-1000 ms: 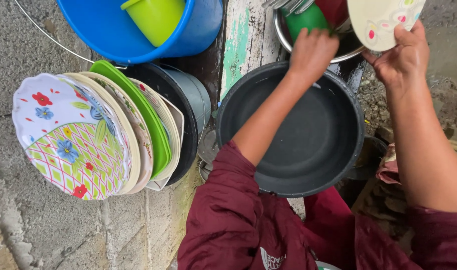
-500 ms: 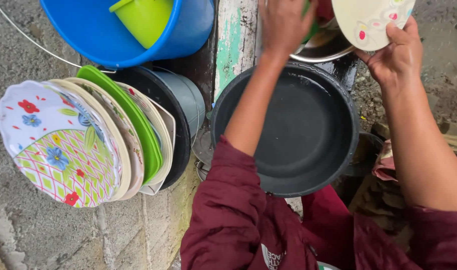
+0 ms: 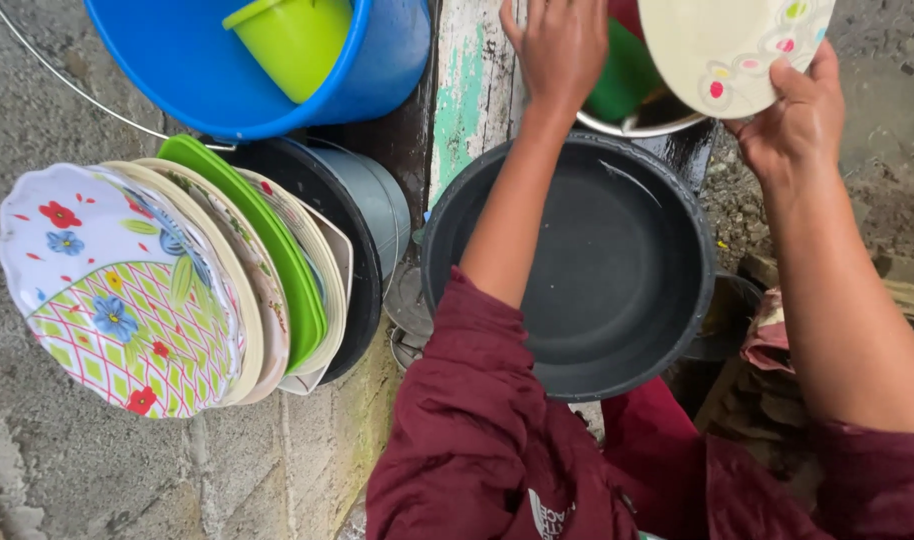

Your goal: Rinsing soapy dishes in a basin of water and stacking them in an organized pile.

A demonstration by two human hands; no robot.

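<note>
Plate (image 3: 727, 50) in right hand (image 3: 797, 125), above basin (image 3: 577, 270)

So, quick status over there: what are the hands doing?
Right hand grips cream plate. Left hand reaches into metal bowl at green cup. Dark basin below, nothing blocking.

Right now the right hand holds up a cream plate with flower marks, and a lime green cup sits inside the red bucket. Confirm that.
Not quite: the bucket is blue, not red, as the head view shows. The rest stands: the right hand holds up the cream plate with flower marks, and the lime green cup sits inside that bucket.
</note>
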